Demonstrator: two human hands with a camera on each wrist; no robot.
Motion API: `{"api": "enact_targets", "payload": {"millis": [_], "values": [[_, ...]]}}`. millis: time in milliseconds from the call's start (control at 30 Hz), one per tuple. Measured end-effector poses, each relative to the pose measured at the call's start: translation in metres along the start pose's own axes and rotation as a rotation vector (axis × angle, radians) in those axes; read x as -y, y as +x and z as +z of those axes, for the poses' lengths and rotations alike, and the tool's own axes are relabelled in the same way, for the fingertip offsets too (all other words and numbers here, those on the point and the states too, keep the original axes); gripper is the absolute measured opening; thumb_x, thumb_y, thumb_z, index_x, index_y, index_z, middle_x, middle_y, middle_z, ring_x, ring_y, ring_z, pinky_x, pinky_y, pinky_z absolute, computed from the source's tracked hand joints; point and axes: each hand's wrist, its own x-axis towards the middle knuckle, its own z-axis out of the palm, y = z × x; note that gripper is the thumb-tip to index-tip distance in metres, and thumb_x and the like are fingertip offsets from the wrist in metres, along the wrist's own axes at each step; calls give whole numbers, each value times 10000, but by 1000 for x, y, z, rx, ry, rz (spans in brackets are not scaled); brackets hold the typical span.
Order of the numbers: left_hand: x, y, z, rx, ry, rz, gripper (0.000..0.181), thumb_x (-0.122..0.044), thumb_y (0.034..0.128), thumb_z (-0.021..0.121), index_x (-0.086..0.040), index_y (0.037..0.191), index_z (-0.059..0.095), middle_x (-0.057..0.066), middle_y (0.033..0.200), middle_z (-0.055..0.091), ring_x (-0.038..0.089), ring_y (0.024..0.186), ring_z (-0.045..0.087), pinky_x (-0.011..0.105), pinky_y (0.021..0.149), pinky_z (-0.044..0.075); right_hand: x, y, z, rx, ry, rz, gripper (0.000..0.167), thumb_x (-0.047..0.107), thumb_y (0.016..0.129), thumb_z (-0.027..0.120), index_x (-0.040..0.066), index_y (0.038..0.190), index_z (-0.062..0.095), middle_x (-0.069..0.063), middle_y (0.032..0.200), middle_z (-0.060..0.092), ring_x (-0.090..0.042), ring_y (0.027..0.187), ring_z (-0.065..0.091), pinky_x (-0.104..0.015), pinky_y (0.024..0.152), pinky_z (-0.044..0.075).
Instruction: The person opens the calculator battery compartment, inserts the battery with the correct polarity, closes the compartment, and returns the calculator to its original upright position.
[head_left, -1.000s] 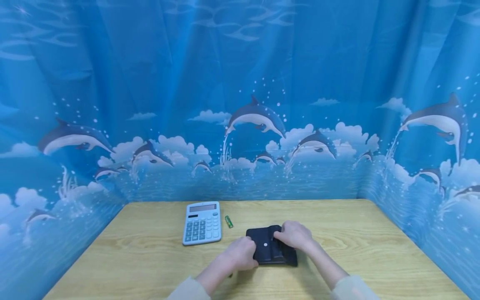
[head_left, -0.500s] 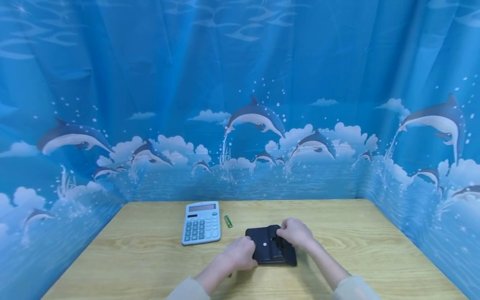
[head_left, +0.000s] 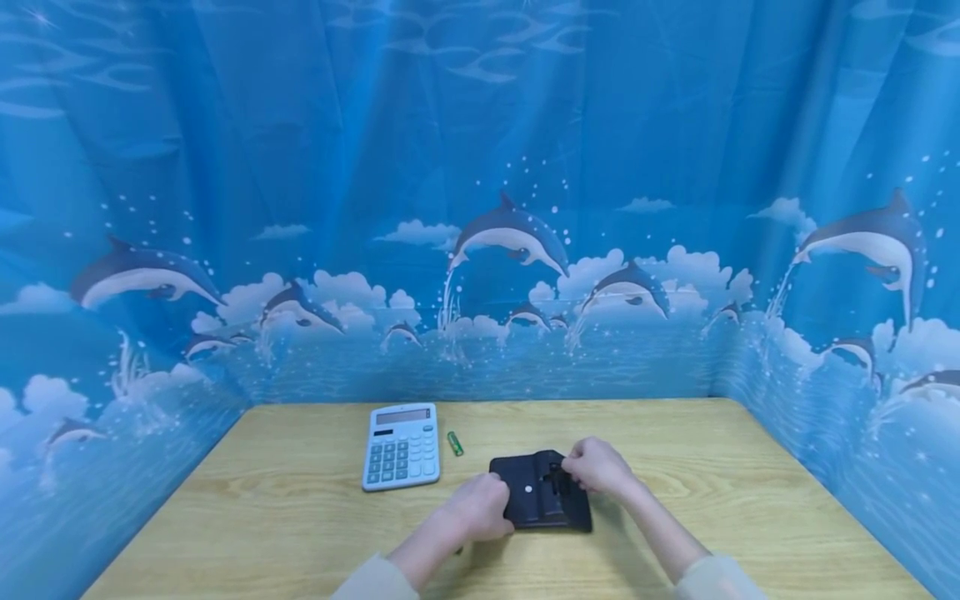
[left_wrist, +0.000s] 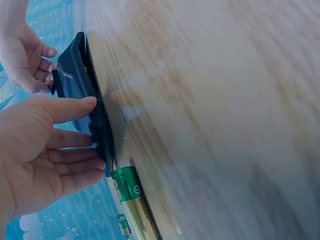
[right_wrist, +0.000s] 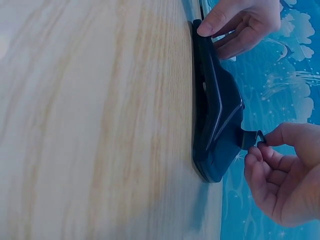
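A black wallet (head_left: pixel 517 479) with a white snap stud lies on the wooden table. My left hand (head_left: pixel 480 506) holds its left edge; in the left wrist view the thumb (left_wrist: pixel 75 107) lies on the near side with the fingers across from it. At the wallet's right part, my right hand (head_left: pixel 597 465) pinches a short black strap (right_wrist: pixel 249 139) between thumb and fingertips. The strap stands up from the wallet's surface in the right wrist view. Beside the left hand lies a green and gold battery (left_wrist: pixel 134 200), mostly hidden under the wrist in the head view.
A pale blue calculator (head_left: pixel 402 447) lies at the back left of the table (head_left: pixel 300 533). Just right of it is another green battery (head_left: pixel 455 443). A blue curtain (head_left: pixel 480 125) printed with dolphins hangs behind and along both sides.
My right hand has drawn a little to the right, pulling the strap up off the wallet. The left hand keeps its hold on the left edge, and the wallet stays in place.
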Motion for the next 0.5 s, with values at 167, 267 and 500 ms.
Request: {"api": "enact_targets", "payload": {"millis": [167, 267, 500], "values": [[-1, -1, 1, -3, -2, -1, 286, -250, 712, 783, -32, 869, 683, 60, 858, 600, 107, 740, 543, 259, 745, 501, -5, 1, 1, 12, 113, 25, 115, 30, 797, 544, 29, 683, 558, -51, 590, 534, -105, 458, 432, -215, 409, 405], [-1, -1, 0, -3, -3, 0, 284, -245, 712, 782, -32, 870, 682, 60, 857, 597, 109, 740, 543, 259, 744, 501, -7, 2, -1, 32, 189, 36, 108, 12, 786, 526, 14, 687, 570, -48, 597, 534, -101, 458, 438, -202, 405, 394], [0, -1, 0, -18, 7, 19, 297, -260, 715, 779, -24, 867, 685, 59, 854, 592, 109, 734, 540, 255, 732, 500, -10, 0, -12, 79, 270, 20, 115, 34, 824, 526, -15, 743, 591, -67, 662, 552, -132, 529, 499, -214, 425, 433]]}}
